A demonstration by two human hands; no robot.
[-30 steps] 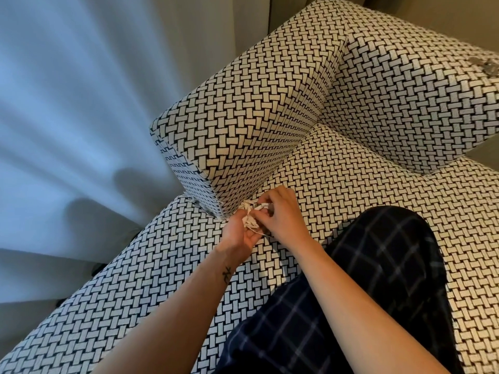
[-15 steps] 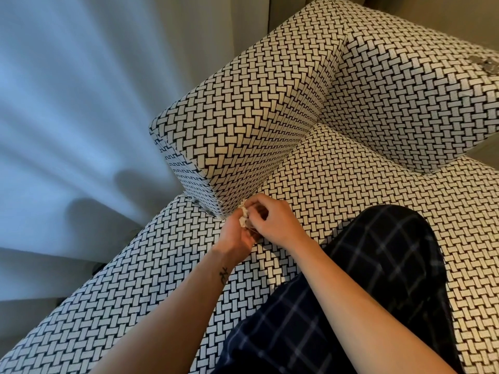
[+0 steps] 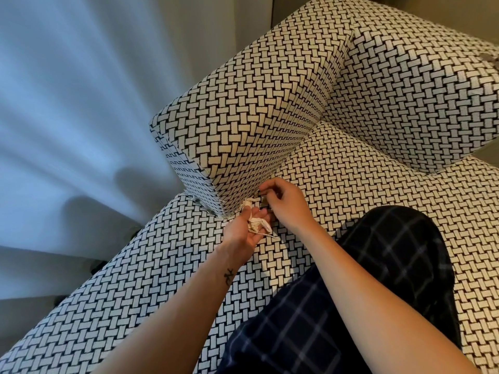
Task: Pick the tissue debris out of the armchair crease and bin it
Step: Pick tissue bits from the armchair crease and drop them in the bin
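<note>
Here, the left hand (image 3: pixel 244 230) lies palm up, its fingers curled round the white tissue bits (image 3: pixel 256 225). The right hand (image 3: pixel 287 205) pokes bent fingers into the crease (image 3: pixel 286 160) under the armrest (image 3: pixel 243 130) of the armchair (image 3: pixel 351 184). I cannot tell if it holds anything.

Matt woven-pattern cloth armchair (image 3: pixel 351 184); crumpled white tissue paper (image 3: pixel 256 224); soft checked trouser cloth (image 3: pixel 364 279)

There is only one view, from a wide-angle camera worn on the person's head. It faces forward and steeply down onto the armchair seat (image 3: pixel 351 184). It is near enough that the forearms (image 3: pixel 175 306) enter from the bottom edge. The armrest (image 3: pixel 243 125) stands in the middle, the curtain (image 3: pixel 67 103) fills the left side, and the backrest (image 3: pixel 418 90) is at the upper right.
</note>
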